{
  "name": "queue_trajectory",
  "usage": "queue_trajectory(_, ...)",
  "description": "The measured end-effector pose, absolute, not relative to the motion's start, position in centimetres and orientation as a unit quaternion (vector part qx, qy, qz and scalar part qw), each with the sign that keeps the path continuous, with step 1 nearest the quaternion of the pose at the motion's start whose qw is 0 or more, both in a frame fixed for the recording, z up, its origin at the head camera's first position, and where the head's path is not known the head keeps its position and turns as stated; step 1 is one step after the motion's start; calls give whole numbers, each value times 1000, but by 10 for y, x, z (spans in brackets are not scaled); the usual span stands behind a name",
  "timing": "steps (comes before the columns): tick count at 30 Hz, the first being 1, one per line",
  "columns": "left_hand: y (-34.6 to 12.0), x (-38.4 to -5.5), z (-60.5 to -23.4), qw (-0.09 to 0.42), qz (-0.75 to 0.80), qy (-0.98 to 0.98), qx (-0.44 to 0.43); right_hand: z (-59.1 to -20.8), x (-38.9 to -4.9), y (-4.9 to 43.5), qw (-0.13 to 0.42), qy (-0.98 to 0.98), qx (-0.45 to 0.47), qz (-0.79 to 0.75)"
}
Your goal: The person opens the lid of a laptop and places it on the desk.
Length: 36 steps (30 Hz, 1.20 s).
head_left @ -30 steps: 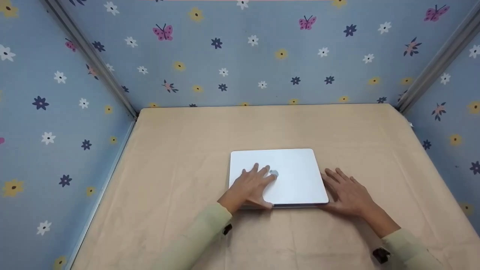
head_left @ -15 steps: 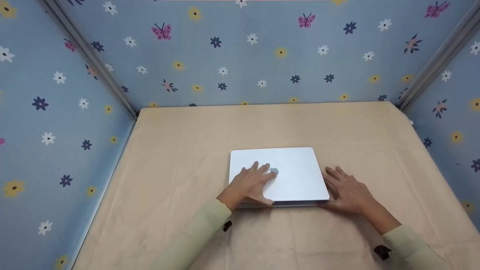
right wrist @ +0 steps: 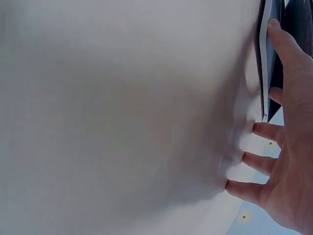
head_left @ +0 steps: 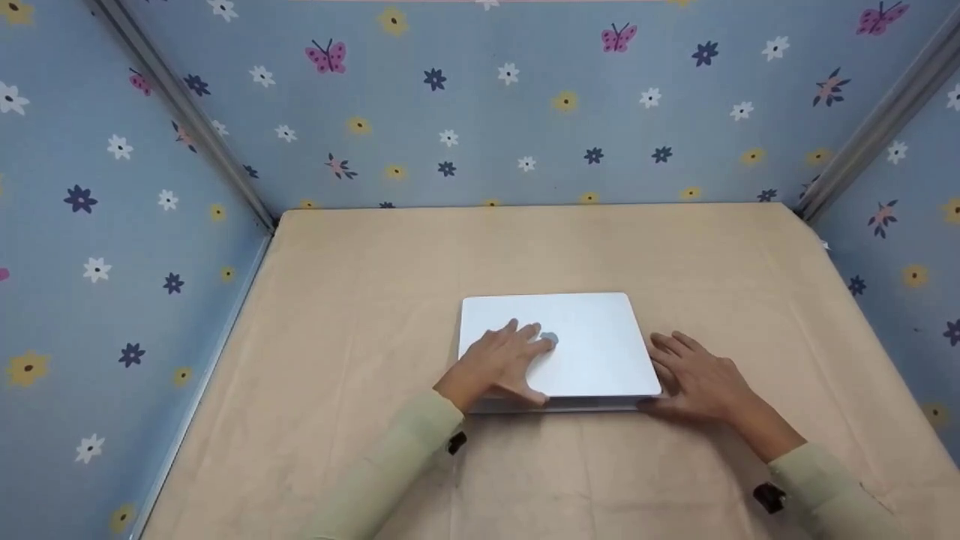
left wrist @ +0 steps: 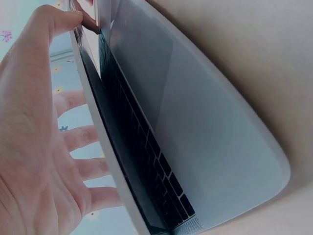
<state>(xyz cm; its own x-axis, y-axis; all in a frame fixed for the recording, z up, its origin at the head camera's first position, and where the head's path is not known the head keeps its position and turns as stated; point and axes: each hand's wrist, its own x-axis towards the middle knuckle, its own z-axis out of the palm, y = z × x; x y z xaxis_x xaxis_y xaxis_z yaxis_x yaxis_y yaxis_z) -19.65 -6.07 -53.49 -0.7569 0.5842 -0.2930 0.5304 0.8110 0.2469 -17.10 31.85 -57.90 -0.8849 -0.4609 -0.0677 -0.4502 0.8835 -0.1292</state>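
Note:
A silver laptop [head_left: 596,356] lies on the cloth, its lid tilted up a little so a narrow gap shows along the front. My left hand [head_left: 499,364] has its fingers spread over the top of the lid, thumb hooked at the lid's front edge. Through the gap, the left wrist view shows black keys [left wrist: 166,164] and the palm rest [left wrist: 210,132]. At the laptop's front right corner is my right hand [head_left: 697,382]. Its thumb and index finger touch the base [right wrist: 264,63], while the other fingertips stand on the cloth. Most of the keyboard is hidden.
A beige cloth [head_left: 360,300] covers the table. Blue flowered panels [head_left: 480,105] stand behind it and at both sides, joined by grey metal posts [head_left: 187,112]. Small dark devices [head_left: 769,497] hang under the wrists.
The front edge of the laptop lid has risen, widening the gap above the base, and my left hand has gone up with it. My right hand has stayed at the corner.

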Motion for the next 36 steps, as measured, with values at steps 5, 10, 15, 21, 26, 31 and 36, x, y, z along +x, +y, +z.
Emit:
queue_trajectory(5, -61, -199, -532, 190, 75, 933, 298, -577, -173, 320, 49, 968, -243, -50)
queue_trajectory(10, -62, -201, -530, 185, 78, 931, 306, -576, -172, 319, 53, 969, -234, -55)
queue_trajectory(15, -64, -204, -527, 183, 72, 928, 317, -575, -174, 316, 56, 968, -236, -58)
queue_trajectory(21, -62, -207, -525, 174, 63, 924, 335, -574, -175, 318, 60, 968, -234, -62)
queue_trajectory(26, -61, -208, -524, 163, 51, 922, 348, -579, -174, 321, 32, 967, -244, -66)
queue_trajectory(31, -60, -210, -522, 159, 42, 919, 358, -580, -174, 322, 31, 967, -243, -71)
queue_trajectory(36, -61, -213, -519, 167, 48, 917, 359, -575, -174, 319, 64, 970, -224, -73)
